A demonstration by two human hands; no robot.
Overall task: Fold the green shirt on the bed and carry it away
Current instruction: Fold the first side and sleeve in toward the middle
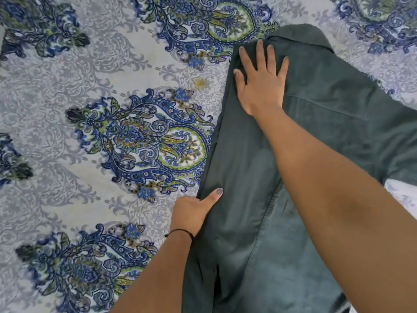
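Down on the bed, the green shirt (316,143) lies spread over the right half of the view, on a pale bedsheet (67,86) printed with blue and green paisley motifs. Its collar end points away from the camera, toward the upper right, and the cloth runs down to the bottom edge of the frame. One side of the shirt is folded inward, forming a long straight fold along its left edge.

Near the collar, the right hand (261,86) lies flat on the fabric, fingers spread wide and palm pressed down; it grips nothing. Its forearm crosses the shirt diagonally from the lower right corner.

Lower down, the left hand (194,211) sits at the folded left edge, thumb on top of the cloth and the other fingers tucked out of sight under the fold, pinching that edge. A thin black band (180,232) circles the left wrist.

A sleeve of the shirt reaches out to the right edge of the frame, with a patch of white sheet showing just below it.
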